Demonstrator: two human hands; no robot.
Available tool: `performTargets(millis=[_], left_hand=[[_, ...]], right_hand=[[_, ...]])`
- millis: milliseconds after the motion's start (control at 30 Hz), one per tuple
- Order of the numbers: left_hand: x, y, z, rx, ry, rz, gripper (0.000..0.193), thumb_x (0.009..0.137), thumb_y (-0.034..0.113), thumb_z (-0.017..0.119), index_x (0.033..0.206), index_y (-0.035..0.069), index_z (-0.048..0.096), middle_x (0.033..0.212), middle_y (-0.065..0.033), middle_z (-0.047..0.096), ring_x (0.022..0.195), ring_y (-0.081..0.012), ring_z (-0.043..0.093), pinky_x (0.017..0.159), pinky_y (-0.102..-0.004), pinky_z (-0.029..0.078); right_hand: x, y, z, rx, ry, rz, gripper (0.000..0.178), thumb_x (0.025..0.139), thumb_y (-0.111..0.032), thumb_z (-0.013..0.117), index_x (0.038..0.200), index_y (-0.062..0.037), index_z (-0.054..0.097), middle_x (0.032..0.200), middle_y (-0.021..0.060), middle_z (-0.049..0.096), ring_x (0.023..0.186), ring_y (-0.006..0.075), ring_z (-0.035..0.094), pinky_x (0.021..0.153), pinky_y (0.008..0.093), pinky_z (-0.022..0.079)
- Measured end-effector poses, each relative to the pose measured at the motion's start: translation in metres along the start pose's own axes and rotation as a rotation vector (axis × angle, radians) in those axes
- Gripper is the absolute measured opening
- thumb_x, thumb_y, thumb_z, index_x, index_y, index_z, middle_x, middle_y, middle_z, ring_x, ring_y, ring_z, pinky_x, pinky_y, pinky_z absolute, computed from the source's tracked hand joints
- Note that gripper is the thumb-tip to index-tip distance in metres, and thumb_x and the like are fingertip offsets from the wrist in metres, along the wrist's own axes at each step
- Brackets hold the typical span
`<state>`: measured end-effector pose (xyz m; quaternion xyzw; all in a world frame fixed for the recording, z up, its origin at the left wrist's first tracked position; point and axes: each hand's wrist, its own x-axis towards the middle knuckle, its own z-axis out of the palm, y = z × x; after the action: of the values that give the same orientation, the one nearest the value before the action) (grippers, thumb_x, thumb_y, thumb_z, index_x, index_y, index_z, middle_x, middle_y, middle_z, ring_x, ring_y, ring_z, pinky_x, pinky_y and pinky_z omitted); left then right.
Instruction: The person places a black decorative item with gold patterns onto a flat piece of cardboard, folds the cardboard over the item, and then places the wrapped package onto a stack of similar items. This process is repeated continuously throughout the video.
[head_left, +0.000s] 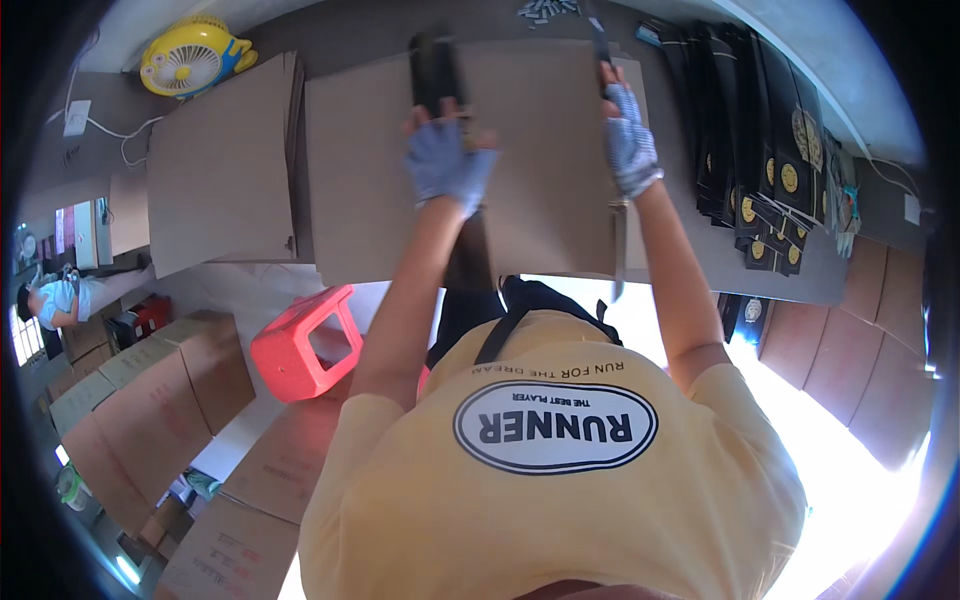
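My left hand point(448, 165), in a blue-grey fingerless glove, lies with fingers spread on a long black flat strip point(436, 75). This strip is smeared by motion and runs on below my wrist toward my body. Across from it, my right hand point(630, 145), gloved the same way, has its fingers closed on a thin dark strip point(618, 245) seen nearly edge-on. Both strips are over a large brown cardboard sheet point(545, 190) on the table. Neither strip's exact kind can be made out.
Black flat pieces with gold round emblems point(790, 178) overlap at the right. Small grey pieces point(548, 10) lie at the far edge. More cardboard point(220, 165) and a yellow fan point(190, 58) are left. A red stool point(275, 350), cartons point(140, 430) and another person point(65, 300) are beyond.
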<state>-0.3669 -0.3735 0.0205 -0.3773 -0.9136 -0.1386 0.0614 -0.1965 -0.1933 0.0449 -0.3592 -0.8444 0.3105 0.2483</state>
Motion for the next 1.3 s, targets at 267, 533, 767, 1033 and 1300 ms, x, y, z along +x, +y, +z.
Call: performTargets(millis=[267, 533, 767, 1033, 1300], left_hand=[[0.033, 0.024, 0.014, 0.173, -0.432, 0.048, 0.054, 0.091, 0.048, 0.046, 0.141, 0.028, 0.043, 0.152, -0.0175, 0.029, 0.140, -0.0398, 0.023, 0.104, -0.0571, 0.026], [0.016, 0.011, 0.067, 0.137, -0.094, 0.036, 0.049, 0.093, 0.042, 0.046, 0.141, 0.032, 0.043, 0.152, -0.0183, 0.027, 0.136, -0.0443, 0.029, 0.103, -0.0582, 0.026], [0.011, 0.008, 0.077, 0.207, -0.063, 0.054, 0.048, 0.094, 0.040, 0.045, 0.142, 0.033, 0.042, 0.154, -0.0181, 0.025, 0.137, -0.0455, 0.028, 0.106, -0.0604, 0.023], [0.005, 0.005, 0.079, 0.198, -0.069, 0.076, 0.047, 0.093, 0.040, 0.046, 0.140, 0.033, 0.045, 0.150, -0.0190, 0.033, 0.136, -0.0460, 0.029, 0.106, -0.0610, 0.023], [-0.053, 0.022, 0.060, 0.009, -0.213, 0.253, 0.056, 0.091, 0.039, 0.045, 0.142, 0.015, 0.041, 0.151, -0.0172, 0.031, 0.138, -0.0407, 0.028, 0.110, -0.0585, 0.020]], right_hand=[[0.007, -0.047, 0.036, -0.523, -0.139, 0.051, 0.052, 0.090, -0.049, 0.048, 0.141, -0.0351, 0.042, 0.150, 0.0127, 0.032, 0.137, 0.0371, 0.029, 0.104, 0.0558, 0.029], [-0.008, -0.017, 0.101, -0.740, -0.129, 0.124, 0.061, 0.088, -0.060, 0.046, 0.144, -0.0357, 0.036, 0.155, 0.0148, 0.022, 0.143, 0.0416, 0.012, 0.101, 0.0762, 0.009], [-0.016, -0.004, 0.132, -0.746, -0.082, 0.111, 0.058, 0.090, -0.056, 0.046, 0.143, -0.0332, 0.039, 0.155, 0.0151, 0.023, 0.143, 0.0431, 0.010, 0.100, 0.0777, 0.005], [-0.018, -0.010, 0.133, -0.688, -0.090, 0.113, 0.057, 0.089, -0.053, 0.048, 0.142, -0.0312, 0.041, 0.153, 0.0173, 0.023, 0.143, 0.0453, 0.009, 0.098, 0.0786, 0.005], [-0.010, -0.003, 0.119, -0.694, -0.075, 0.047, 0.055, 0.089, -0.049, 0.049, 0.139, -0.0273, 0.042, 0.146, 0.0169, 0.034, 0.137, 0.0403, 0.024, 0.102, 0.0718, 0.014]])
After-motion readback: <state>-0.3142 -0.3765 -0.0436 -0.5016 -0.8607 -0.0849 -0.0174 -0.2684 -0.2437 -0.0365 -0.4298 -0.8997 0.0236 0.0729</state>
